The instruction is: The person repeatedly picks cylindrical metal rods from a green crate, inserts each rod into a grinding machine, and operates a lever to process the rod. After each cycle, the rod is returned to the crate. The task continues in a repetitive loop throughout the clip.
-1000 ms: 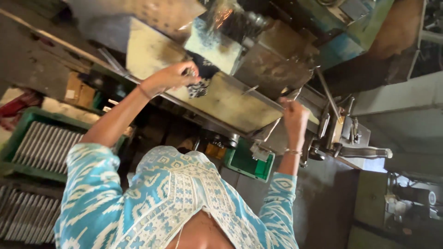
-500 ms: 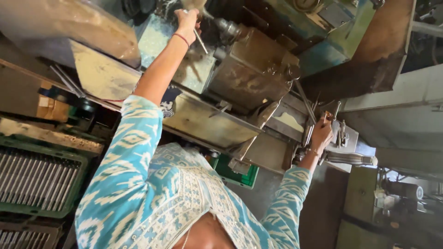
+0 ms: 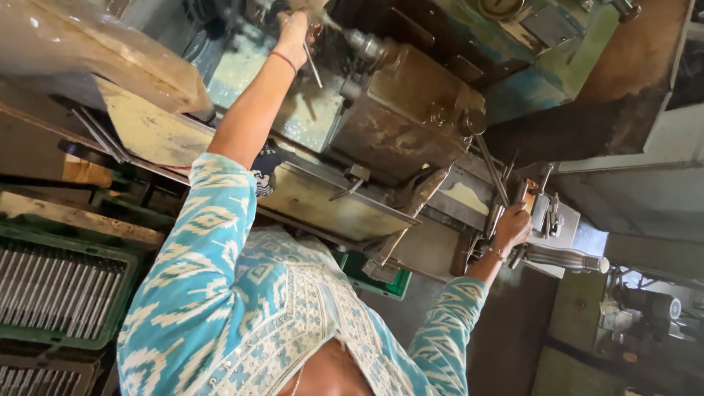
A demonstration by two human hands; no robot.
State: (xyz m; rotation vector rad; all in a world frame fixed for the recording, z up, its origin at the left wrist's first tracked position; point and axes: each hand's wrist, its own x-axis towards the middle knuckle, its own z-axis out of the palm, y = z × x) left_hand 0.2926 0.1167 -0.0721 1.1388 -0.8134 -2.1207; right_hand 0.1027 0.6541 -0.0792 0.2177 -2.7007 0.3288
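My left hand (image 3: 293, 31), a red thread at its wrist, reaches far up into the wet work area of a grimy metal machine (image 3: 411, 110). Its fingers are closed around a thin metal rod (image 3: 314, 67) that sticks down out of the fist. On the machine's right side, my right hand (image 3: 511, 227) is wrapped around a lever handle (image 3: 522, 196) among several small steel levers. Both sleeves are turquoise with a white pattern.
A slanted metal tray (image 3: 330, 205) juts from the machine between my arms. A green crate (image 3: 59, 293) of grey metal rods sits at the left, and a small green tray (image 3: 375, 284) lies under the machine. A steel cylinder (image 3: 565, 258) projects beside the levers.
My left hand has risen from the tray's edge up into the machine's work area. My right hand has stayed on the lever. The view has shifted closer.
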